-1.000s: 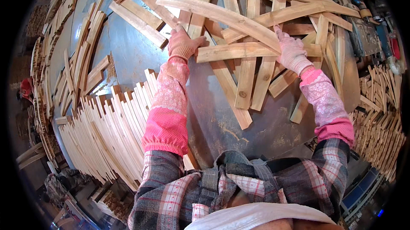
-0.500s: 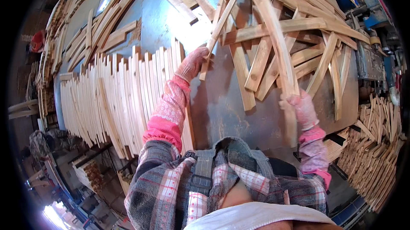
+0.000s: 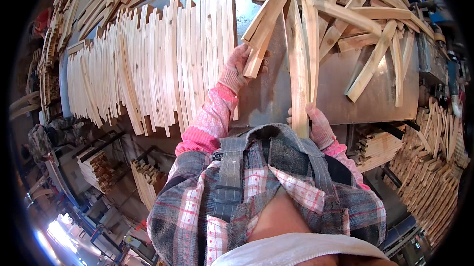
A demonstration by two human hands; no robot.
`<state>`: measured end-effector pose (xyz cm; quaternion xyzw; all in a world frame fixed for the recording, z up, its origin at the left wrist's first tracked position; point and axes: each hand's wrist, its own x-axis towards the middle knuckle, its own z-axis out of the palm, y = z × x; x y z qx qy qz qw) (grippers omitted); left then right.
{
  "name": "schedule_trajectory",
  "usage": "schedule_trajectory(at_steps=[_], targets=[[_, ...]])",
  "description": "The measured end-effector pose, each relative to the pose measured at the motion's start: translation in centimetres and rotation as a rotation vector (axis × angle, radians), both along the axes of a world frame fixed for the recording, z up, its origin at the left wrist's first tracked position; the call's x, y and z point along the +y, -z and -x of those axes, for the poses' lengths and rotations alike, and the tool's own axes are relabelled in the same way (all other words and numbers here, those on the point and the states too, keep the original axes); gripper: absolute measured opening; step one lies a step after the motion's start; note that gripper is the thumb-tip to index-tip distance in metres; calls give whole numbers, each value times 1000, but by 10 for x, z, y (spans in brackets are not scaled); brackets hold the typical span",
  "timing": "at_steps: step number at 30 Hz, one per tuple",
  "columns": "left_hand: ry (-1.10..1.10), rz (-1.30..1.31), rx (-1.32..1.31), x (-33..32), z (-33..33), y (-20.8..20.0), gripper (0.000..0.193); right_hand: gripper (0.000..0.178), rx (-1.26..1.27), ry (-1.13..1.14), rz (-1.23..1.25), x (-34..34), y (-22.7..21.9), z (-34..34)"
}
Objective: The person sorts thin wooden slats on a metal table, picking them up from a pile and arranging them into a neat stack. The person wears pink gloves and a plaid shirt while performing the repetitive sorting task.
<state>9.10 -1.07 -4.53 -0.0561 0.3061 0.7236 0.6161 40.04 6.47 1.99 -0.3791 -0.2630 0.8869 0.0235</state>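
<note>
Okay, just beside the pale row of slats point(image 3: 163, 63) on the metal worktop point(image 3: 328, 91), the left hand point(image 3: 237, 63) is wrapped around a pair of slats point(image 3: 266, 19), their far ends angling away from the row. Further right of the row, the right hand point(image 3: 320, 125) is clamped on the near end of a long slat point(image 3: 298, 68); a second slat point(image 3: 310, 29) runs alongside, and whether that's gripped too, I can't tell. Trouble spots? The left hand's two sit unevenly, so a loose grip could let one slip and knock the row's end piece. A tug on the long one might snag the loose pile point(image 3: 340, 29), right of the row, because pieces cross there. Containers: none I can make out; below the row, stacked slats point(image 3: 98, 167) sit by dark bars point(image 3: 101, 145).
</note>
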Motion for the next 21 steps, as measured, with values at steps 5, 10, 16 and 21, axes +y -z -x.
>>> schedule_trajectory(at_steps=[5,10,16,21], targets=[[115,314,542,-11,-1,-21,44,52,-56,-21,-68,-31,-10,-16],[138,600,1323,-42,-51,-76,48,40,-92,18,-215,-30,-10,-15],[846,899,1359,-91,-100,-63,87,46,14,63,-237,-2,19,14],[671,921,1507,-134,-91,-59,90,68,188,60,-44,-12,7,-9]])
